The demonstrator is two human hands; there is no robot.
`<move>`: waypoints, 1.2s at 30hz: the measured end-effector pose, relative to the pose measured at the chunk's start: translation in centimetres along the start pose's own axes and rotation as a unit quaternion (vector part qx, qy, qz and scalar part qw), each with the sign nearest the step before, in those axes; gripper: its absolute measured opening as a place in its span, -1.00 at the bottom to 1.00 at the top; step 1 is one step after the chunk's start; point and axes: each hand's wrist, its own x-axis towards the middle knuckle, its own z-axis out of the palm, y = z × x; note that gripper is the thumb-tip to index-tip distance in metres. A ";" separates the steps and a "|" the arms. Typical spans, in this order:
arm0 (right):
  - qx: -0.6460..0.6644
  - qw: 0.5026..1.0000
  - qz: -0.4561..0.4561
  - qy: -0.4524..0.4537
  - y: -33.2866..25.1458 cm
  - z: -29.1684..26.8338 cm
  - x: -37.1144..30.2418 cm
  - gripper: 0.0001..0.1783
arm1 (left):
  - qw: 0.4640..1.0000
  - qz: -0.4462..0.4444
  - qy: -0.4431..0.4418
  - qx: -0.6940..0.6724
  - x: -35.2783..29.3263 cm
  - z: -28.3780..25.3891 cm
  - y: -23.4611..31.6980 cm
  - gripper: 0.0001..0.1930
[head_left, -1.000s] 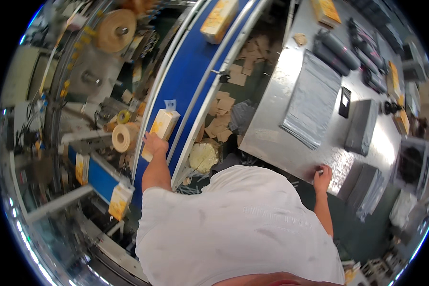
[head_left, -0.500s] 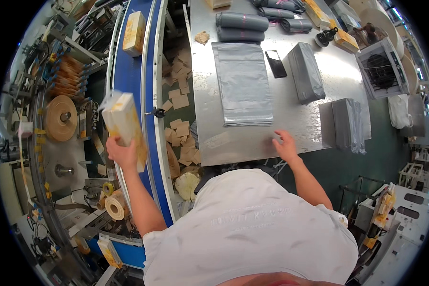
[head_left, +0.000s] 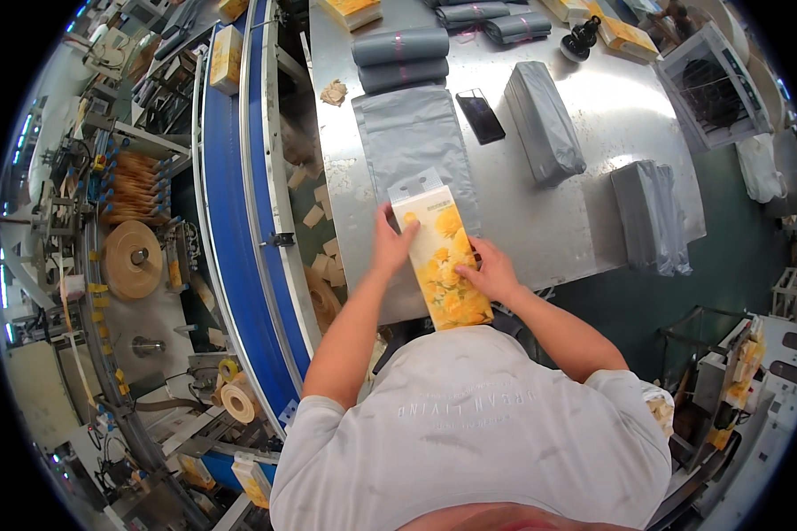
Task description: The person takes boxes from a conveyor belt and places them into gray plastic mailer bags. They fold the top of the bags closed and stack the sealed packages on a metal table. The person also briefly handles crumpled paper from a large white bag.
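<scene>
Held between both hands is a long package (head_left: 444,261) in white and yellow flower-print wrap, with a clear plastic flap at its far end. My left hand (head_left: 391,241) grips its left side near that end. Lower down on the right side, my right hand (head_left: 491,270) is closed on it, thumb on top. The package is tilted over the near edge of the metal table (head_left: 549,221), close to my shirt. Partly behind it lies a stack of flat grey plastic bags (head_left: 412,133).
Grey rolls (head_left: 401,60) lie at the back beside a black phone (head_left: 480,116). Two grey bag bundles (head_left: 543,124) (head_left: 651,217) stand to the right. A blue conveyor belt (head_left: 226,190) on my left carries another flowered package (head_left: 227,60). Cardboard scraps (head_left: 314,215) litter the gap.
My left hand has brought the package from over the conveyor rightward to the table's near edge. The right hand, empty before, now grips it too. The view has shifted slightly.
</scene>
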 end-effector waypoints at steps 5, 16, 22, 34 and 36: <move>-0.077 0.985 -0.155 0.008 4.3 -2.1 4.7 -0.53 | 0.996 -0.045 0.000 -0.080 4.4 -0.5 2.1 -0.16; -0.239 0.953 -0.184 0.019 1.4 -4.4 9.8 -0.35 | 0.909 0.126 -0.200 0.344 3.2 0.4 7.0 -0.57; -0.413 0.889 -0.176 -0.089 2.2 -4.6 9.3 -0.14 | 0.891 0.109 -0.208 0.388 2.8 0.5 7.1 -0.58; -0.259 0.935 -0.232 -0.060 -1.1 -4.8 4.1 -0.06 | 0.953 0.050 0.003 0.298 -0.3 3.3 3.4 -0.26; -0.230 0.935 -0.265 -0.046 -0.8 -5.0 4.4 -0.20 | 0.981 0.032 0.032 0.191 -1.4 3.2 0.9 -0.26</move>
